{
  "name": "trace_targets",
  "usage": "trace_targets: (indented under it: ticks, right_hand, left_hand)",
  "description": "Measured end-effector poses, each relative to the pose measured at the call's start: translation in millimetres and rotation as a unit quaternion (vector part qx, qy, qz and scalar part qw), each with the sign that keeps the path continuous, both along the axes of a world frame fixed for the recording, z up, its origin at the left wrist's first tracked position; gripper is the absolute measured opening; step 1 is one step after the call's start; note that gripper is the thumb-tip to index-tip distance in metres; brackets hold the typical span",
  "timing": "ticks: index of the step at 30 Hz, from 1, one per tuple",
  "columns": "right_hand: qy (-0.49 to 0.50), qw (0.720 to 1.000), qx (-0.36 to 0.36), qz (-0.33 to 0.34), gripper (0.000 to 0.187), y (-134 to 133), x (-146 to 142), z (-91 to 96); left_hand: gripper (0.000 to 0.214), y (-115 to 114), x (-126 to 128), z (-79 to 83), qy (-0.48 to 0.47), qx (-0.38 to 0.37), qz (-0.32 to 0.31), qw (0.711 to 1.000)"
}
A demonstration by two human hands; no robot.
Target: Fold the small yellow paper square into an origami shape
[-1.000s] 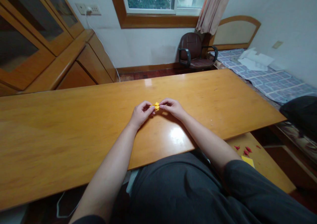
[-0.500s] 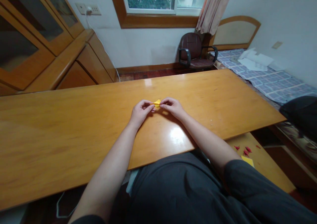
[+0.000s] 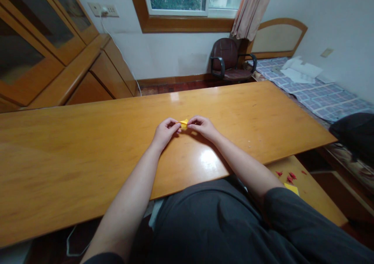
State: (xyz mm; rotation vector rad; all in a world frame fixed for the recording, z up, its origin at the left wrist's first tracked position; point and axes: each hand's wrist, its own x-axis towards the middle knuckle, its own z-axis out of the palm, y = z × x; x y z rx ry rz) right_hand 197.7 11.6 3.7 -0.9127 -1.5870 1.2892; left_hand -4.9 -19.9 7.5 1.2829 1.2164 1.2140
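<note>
Pinching a small, creased piece of bright yellow paper [image 3: 184, 124] from its two sides, the bare left hand [image 3: 165, 133] and the bare right hand [image 3: 205, 128] meet over a long, glossy, honey-brown wooden table [image 3: 87, 151]. From where I stand the paper sits between the table's near and far edges, somewhat closer to the far one, and I can't tell whether it touches the top or hangs just above it. As for progress, I'd judge the folding partway along: the piece has angled faces and a corner poking up, so some creases seem made, but the fingers hide too much for me to count them or say how many are left. Beyond the table's near edge, toward its right corner, a lower, pale yellow-brown wooden board [image 3: 317, 199] carries a few small, pointed, red folded-paper shapes [image 3: 291, 176], which look finished to me, and a flat yellow paper sheet [image 3: 291, 189], partly hidden by the sleeve, which looks unworked. Both hands are nearly closed, only the paper's width between them: the left has thumb and fingertips clamped on its left end, while the right nips the opposite end, its remaining fingers loosely curled.
</note>
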Motion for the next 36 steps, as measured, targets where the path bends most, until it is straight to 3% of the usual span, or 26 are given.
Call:
trace_targets:
  ticks: [21, 24, 27, 31, 36]
  right_hand:
    - [0.080, 0.990, -0.107, 0.046, 0.026, 2, 2, 3.8]
    - [0.096, 0.986, -0.128, 0.049, 0.028, 4, 2, 1.8]
    - [0.107, 0.982, -0.148, 0.054, 0.030, 5, 4, 0.0]
    - [0.110, 0.975, -0.181, 0.069, 0.032, 7, 6, 0.1]
    - [0.120, 0.966, -0.209, 0.091, 0.034, 9, 9, -1.9]
  left_hand:
    - [0.021, 0, -8, 0.1, 0.094, 0.033, 0.011, 0.995]
    - [0.020, 0, -10, 1.9, 0.120, 0.065, 0.032, 0.990]
    - [0.013, -4, -11, 7.9, 0.208, 0.188, 0.072, 0.957]
    - [0.017, -8, -10, 14.3, 0.275, 0.361, 0.052, 0.890]
    - [0.018, -7, -11, 11.8, 0.345, 0.407, 0.006, 0.846]
